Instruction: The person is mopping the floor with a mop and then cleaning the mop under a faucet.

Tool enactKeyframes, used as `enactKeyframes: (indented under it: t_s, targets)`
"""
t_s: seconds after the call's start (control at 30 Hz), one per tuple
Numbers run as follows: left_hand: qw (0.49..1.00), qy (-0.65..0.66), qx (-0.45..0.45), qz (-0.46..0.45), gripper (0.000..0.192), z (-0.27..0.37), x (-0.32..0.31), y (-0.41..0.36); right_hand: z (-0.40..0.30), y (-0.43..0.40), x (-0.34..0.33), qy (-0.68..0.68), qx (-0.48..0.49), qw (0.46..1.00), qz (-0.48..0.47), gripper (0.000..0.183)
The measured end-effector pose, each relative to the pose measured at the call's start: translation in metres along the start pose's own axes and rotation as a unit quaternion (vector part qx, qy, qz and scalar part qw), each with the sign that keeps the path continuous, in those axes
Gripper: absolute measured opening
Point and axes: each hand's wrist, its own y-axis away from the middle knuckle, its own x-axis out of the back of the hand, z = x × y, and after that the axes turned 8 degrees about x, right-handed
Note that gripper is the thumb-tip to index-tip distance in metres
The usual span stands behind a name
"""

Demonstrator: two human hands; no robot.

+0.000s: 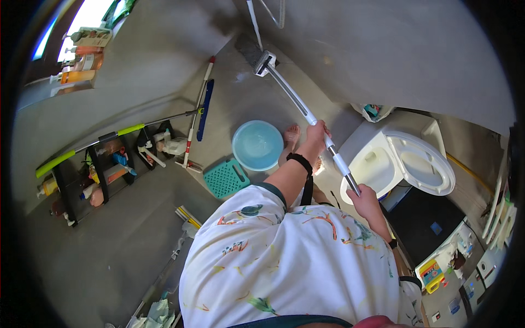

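Observation:
A sponge mop with a long white and silver handle (293, 95) slants across the view, its white head (264, 64) low at the far corner over a dark wet patch. My left hand (317, 133) is closed around the middle of the handle. Nearer its end, beside the toilet bowl, my right hand (363, 198) grips the metal part. A round light-blue basin (257, 145) stands on the floor by my bare feet, and a green perforated plastic basket or mat (226, 179) lies left of it. The mop's underside is hidden.
The white toilet (373, 168) with its lid raised stands on the right. A floor squeegee with a blue blade (205, 110) leans at the left wall, near black shelves (98, 176) of bottles. A hose (281, 14) hangs at the top. More bottles (88, 61) line the window sill.

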Motion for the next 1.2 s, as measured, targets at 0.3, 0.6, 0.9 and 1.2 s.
enactKeyframes:
  t_s: [0.3,0.6,0.9,1.2]
  targets:
    - [0.996,-0.072,-0.048,0.025,0.011,-0.007,-0.009,0.023,0.023,0.006,-0.001,-0.065,-0.016,0.997,-0.032,0.035]
    - [0.996,-0.056,-0.071,0.011,0.01,-0.01,-0.015,0.02,0.021,-0.009,0.002,-0.225,-0.094,0.963,-0.111,0.04]
    - [0.995,-0.085,-0.047,-0.024,0.025,-0.024,-0.009,0.041,0.035,0.003,0.012,-0.363,-0.172,0.899,-0.173,0.041]
    - [0.998,-0.045,-0.013,-0.035,0.026,-0.028,-0.014,0.052,0.026,0.001,0.001,-0.35,-0.173,0.908,-0.154,0.041]
